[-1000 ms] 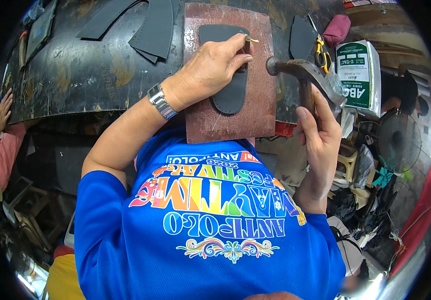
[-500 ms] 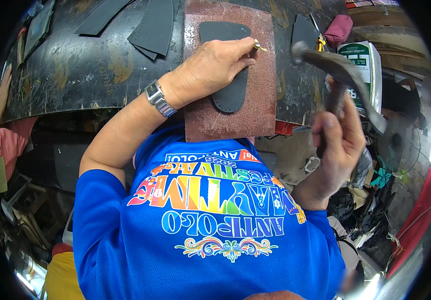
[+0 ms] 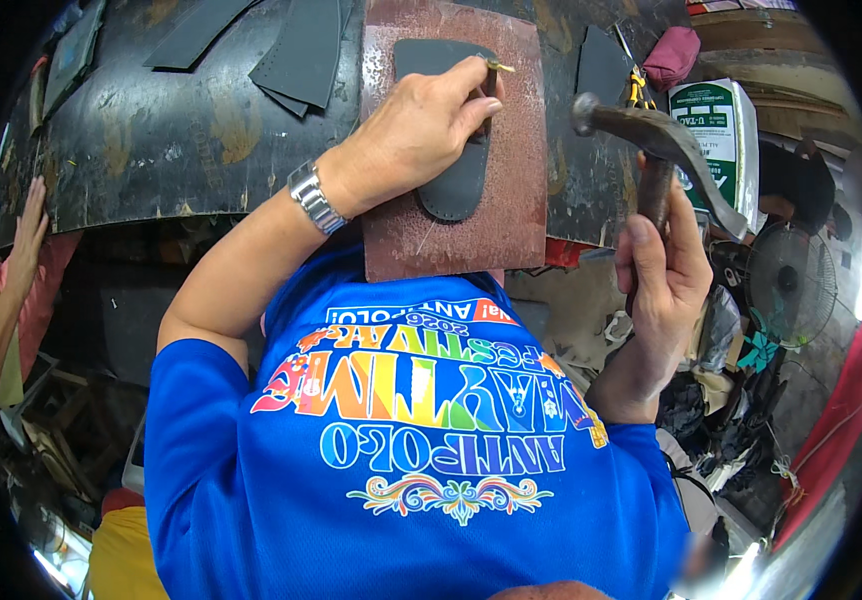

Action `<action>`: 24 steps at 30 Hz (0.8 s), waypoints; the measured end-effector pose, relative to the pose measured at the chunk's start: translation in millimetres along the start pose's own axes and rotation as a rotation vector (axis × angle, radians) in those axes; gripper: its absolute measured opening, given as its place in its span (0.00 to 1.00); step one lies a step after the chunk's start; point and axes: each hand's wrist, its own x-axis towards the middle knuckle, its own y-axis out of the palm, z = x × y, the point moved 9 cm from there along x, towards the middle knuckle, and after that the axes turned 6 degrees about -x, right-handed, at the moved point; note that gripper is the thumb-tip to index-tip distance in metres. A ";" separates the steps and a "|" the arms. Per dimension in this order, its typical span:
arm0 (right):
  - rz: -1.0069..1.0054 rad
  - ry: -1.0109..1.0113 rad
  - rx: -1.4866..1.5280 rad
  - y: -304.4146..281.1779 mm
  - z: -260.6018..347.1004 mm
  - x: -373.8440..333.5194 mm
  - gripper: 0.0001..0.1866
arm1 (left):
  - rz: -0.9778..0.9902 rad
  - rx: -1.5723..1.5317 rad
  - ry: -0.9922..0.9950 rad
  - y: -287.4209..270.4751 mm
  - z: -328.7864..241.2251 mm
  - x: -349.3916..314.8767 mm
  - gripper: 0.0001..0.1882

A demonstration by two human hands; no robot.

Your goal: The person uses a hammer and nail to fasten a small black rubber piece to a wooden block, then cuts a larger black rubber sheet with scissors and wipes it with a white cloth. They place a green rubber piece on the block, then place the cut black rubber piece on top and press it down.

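Note:
My left hand point(image 3: 416, 125), with a steel watch on the wrist, pinches a slim metal punch point(image 3: 492, 82) between thumb and fingers. The punch stands near the right edge of a dark, sole-shaped piece point(image 3: 454, 195); its lower tip is hidden or too small to make out. Small holes run along the piece's rounded near end. Under it lies a worn reddish-brown board point(image 3: 521, 180). My right hand point(image 3: 673, 265) is closed round the handle of a hammer point(image 3: 651, 130), raised to the right of the board. The hammer's round face points left toward the punch, apart from it.
Dark cut pieces point(image 3: 303, 60) lie on the black worktable point(image 3: 171, 150). Yellow-handled pliers point(image 3: 639, 90), a maroon pouch point(image 3: 672, 56) and a green-and-white can point(image 3: 716, 135) are at the right. Another person's hand point(image 3: 29, 235) rests at the table's left edge. A fan point(image 3: 789, 280) stands at right.
My left fingers have shifted slightly away from me and left, and the punch's shaft now shows below them. The hammer has moved slightly left. The other person's hand has come further into view.

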 end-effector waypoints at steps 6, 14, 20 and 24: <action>0.000 -0.024 -0.010 3.4 -1.3 0.3 0.26 | -0.044 0.025 0.232 1.3 -16.6 -6.5 0.08; -0.115 -0.101 0.161 -16.5 17.3 -5.3 0.26 | 0.084 0.070 0.144 3.1 -7.7 -3.5 0.07; -0.128 -0.198 0.059 -12.2 29.8 -4.1 0.28 | 0.031 0.139 0.283 5.8 -22.6 -10.3 0.08; -0.161 -0.327 0.119 -24.1 47.8 -7.3 0.35 | -0.031 0.213 0.369 8.9 -31.7 -17.2 0.09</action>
